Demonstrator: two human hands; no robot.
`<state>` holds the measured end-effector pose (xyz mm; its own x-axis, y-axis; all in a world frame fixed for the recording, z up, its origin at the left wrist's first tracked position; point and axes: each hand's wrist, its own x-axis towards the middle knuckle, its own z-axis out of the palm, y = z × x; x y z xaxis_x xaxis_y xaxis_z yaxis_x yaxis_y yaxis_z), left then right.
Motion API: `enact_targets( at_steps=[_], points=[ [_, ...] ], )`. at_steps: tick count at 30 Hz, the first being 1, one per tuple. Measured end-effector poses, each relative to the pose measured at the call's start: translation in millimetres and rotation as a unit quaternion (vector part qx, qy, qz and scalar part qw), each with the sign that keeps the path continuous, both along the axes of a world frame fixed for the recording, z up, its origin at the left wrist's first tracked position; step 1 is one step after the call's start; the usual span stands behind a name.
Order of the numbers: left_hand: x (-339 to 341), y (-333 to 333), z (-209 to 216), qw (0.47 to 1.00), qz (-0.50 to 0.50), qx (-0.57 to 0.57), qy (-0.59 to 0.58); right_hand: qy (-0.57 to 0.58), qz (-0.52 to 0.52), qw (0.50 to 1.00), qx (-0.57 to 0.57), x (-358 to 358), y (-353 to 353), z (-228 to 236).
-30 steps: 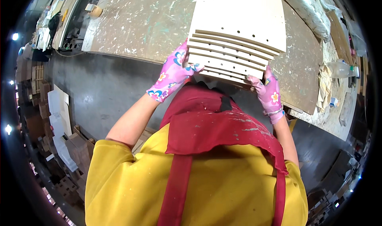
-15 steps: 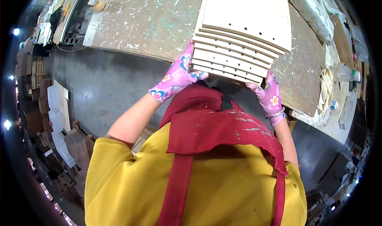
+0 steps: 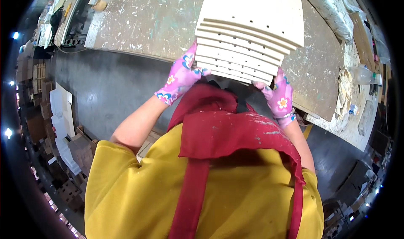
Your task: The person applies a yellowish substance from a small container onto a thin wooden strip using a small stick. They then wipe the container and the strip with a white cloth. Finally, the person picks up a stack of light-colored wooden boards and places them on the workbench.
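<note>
A stack of cream-white panels [image 3: 256, 5] with small dark holes along the near ends lies fanned out like steps, overhanging the near edge of the workbench. My left hand [image 3: 181, 77], in a pink flowered glove, grips the stack's near left corner, thumb over the top and fingers along the side. At the near right corner my right hand [image 3: 277, 95], in a matching glove, holds the stack the same way. The undersides of the panels, and some fingertips of both hands, are hidden.
The paint-spattered workbench [image 3: 143, 20] spreads to both sides of the stack. A wrapped silvery bundle [image 3: 330, 14], a crumpled cloth [image 3: 344, 94] and a clear plastic bottle [image 3: 362, 76] are at the right. A small tan container [image 3: 99, 4] stands far left. Boards [image 3: 63, 112] lean at lower left.
Both hands and the panel stack have shifted slightly left and away from me. The grip at both corners looks the same.
</note>
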<state>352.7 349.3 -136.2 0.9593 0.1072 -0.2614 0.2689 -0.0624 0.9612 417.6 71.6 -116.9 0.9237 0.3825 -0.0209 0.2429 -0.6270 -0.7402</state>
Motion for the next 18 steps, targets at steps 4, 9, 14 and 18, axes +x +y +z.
enact_targets(
  at_steps=[4,9,14,18],
  points=[
    [7,0,10,1.000,0.023,-0.003,0.021,-0.019,-0.005,1.000,-0.008,6,4,-4],
    [2,0,11,0.995,-0.042,0.082,-0.034,-0.034,0.063,0.997,0.018,6,-4,-7],
    [-2,-1,-1,1.000,-0.001,0.012,0.013,-0.064,0.054,0.995,-0.057,5,-3,-9],
    [4,1,-11,0.997,0.041,-0.058,-0.033,-0.025,-0.007,0.997,-0.071,12,9,-3]
  ],
)
